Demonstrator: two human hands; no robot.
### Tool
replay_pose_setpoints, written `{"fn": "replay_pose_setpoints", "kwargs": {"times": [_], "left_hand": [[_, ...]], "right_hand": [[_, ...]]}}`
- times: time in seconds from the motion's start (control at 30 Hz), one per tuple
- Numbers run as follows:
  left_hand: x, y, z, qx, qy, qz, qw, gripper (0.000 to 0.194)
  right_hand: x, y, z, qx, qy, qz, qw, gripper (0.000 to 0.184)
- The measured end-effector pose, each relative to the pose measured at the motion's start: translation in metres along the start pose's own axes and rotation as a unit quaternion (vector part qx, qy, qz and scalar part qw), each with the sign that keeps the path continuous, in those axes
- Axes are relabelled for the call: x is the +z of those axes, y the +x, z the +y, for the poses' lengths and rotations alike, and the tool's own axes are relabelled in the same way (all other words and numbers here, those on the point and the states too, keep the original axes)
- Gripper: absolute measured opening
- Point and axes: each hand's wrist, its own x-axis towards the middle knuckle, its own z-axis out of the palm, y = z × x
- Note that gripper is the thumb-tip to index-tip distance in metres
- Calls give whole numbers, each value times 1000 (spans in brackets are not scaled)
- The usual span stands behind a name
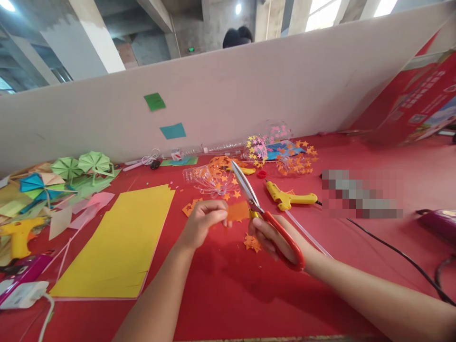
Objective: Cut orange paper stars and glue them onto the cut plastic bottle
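Observation:
Near the middle of the table, my left hand pinches one end of a small orange strip of paper. The strip's other end reaches my right hand, which holds red-handled scissors. Their blades point up and to the left, nearly together. A small yellow piece shows at my right fingertips; its kind is unclear. Below the strip lies a small pile of orange paper stars. Beyond my hands stand cut clear plastic bottle pieces with orange stars on and around them.
Yellow paper sheets lie to the left, beside folded green paper fans. A yellow glue gun rests right of the scissors, its black cord trailing rightward. Another yellow glue gun is at far left. A white partition bounds the back.

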Motion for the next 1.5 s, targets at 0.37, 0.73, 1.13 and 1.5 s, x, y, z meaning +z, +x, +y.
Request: {"fn": "replay_pose_setpoints", "kwargs": {"times": [0.37,0.73,1.13,1.5], "left_hand": [[8,1,0,-32,99,-78,991,24],[11,2,-19,-14,318,-106,942,21],[9,4,-22,-28,381,-123,916,25],[9,2,-12,-66,96,-30,993,42]], "right_hand": [[-5,2,1,-26,-1,15,1000,45],[-4,-2,-4,-10,-13,-11,1000,37],[-5,-1,-1,-18,-16,-21,999,41],[-3,-3,-7,-10,-9,-22,1000,40]]}}
